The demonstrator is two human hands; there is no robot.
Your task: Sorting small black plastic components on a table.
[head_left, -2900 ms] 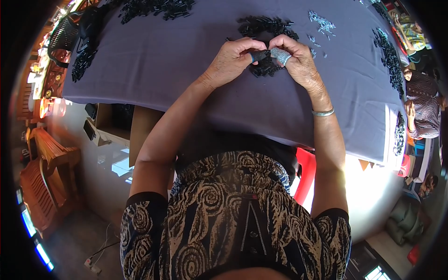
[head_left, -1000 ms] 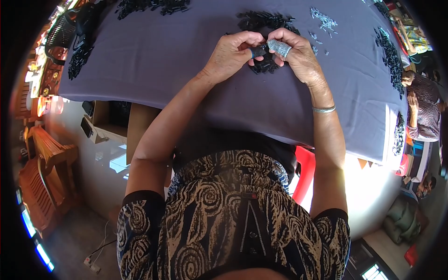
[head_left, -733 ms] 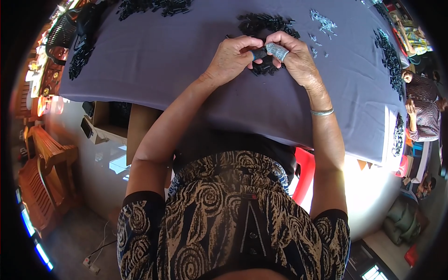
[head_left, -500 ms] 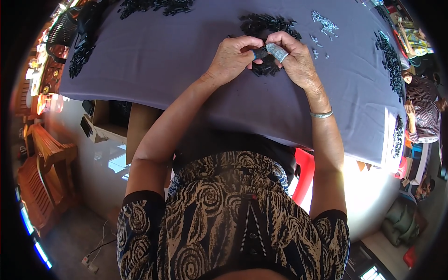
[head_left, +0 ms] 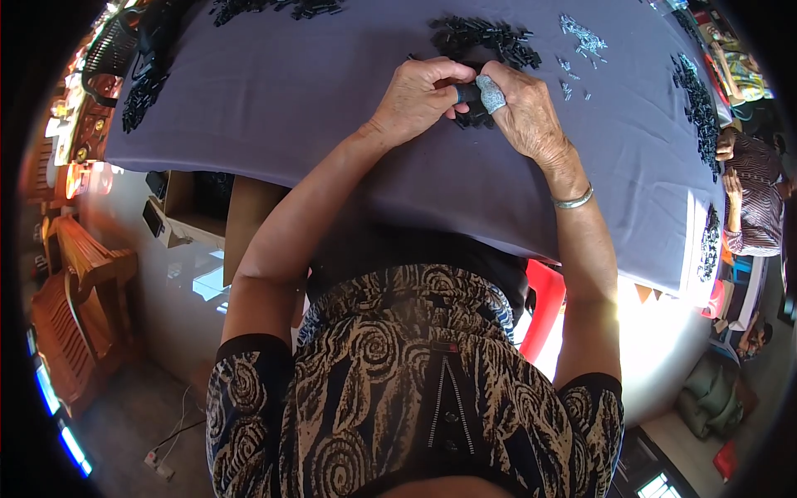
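My left hand [head_left: 415,101] and my right hand [head_left: 529,109] meet above the cloth-covered table, fingertips pinched close together. A dark wrap [head_left: 468,92] covers my left thumb, and a grey, speckled wrap [head_left: 491,95] covers my right thumb. Whatever sits between the fingertips is too small and too hidden to make out. Just beyond and partly under the hands lies a pile of small black tube-like pieces [head_left: 486,37]. Small clear or silvery pieces [head_left: 584,37] are scattered to the right of that pile.
A purple-grey cloth [head_left: 274,108] covers the table. More black pieces lie at its far edge [head_left: 278,7], left corner [head_left: 145,100] and right side [head_left: 697,104]. An open cardboard box [head_left: 195,207] stands below the left edge. Another person [head_left: 754,191] sits at the right.
My right hand has turned, with its knuckles rolled up and its fingers curled in more, and has shifted slightly right. My left hand stays nearly in place.
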